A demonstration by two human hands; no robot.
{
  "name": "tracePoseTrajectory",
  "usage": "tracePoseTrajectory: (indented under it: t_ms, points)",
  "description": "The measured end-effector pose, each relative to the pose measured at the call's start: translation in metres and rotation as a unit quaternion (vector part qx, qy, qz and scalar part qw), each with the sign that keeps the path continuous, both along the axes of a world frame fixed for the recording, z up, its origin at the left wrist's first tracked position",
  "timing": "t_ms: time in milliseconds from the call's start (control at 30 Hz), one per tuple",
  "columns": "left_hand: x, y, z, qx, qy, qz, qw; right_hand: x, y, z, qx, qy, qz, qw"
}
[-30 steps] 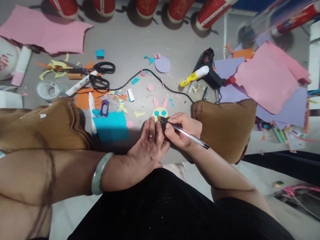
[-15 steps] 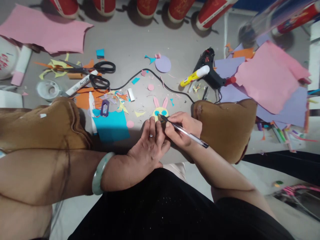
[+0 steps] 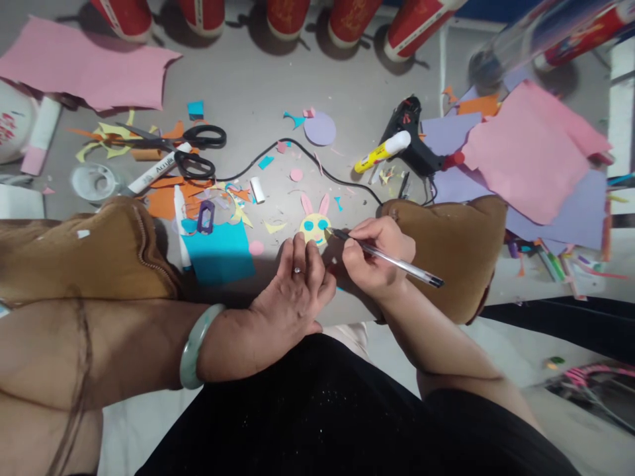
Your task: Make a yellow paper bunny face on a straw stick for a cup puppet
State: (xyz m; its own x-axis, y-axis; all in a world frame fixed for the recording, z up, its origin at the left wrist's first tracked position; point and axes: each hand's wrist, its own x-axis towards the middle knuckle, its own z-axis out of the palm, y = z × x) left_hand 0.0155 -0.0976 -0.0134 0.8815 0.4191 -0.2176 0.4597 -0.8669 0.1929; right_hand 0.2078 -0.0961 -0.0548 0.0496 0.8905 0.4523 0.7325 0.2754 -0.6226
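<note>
A small yellow paper rabbit face [image 3: 315, 227] with pink ears, blue eyes and a blue mouth lies flat on the table. My left hand [image 3: 299, 284] rests with its fingers stretched out, the fingertips touching the face's lower edge. In my right hand [image 3: 380, 258] is a clear-barrelled black pen [image 3: 404, 264], pinched between thumb and fingers. Its tip reaches the right blue eye; whether it touches the paper I cannot tell. Left of my left hand lie a blue paper sheet [image 3: 218, 254] and a small pink paper disc [image 3: 256, 248].
Scissors [image 3: 196, 152], an acrylic marker [image 3: 159, 168] and paper scraps lie at the left. A yellow glue stick [image 3: 381, 152] leans on a black glue gun [image 3: 414, 139], its cord crossing the table. Brown cushions [image 3: 446, 251] flank my arms. Red cups [image 3: 288, 20] line the back.
My right hand has moved right with the pen, its tip passing from the rabbit's left eye to the right one. My left hand stays at the face's lower edge.
</note>
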Motion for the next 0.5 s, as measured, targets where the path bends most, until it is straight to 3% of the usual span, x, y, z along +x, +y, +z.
tracePoseTrajectory:
  t_ms: [500]
  points:
    - [0.0015, 0.0015, 0.0016, -0.013, 0.003, 0.001, 1.000, -0.0031, 0.0031, 0.0060, 0.018, -0.023, 0.017, 0.999]
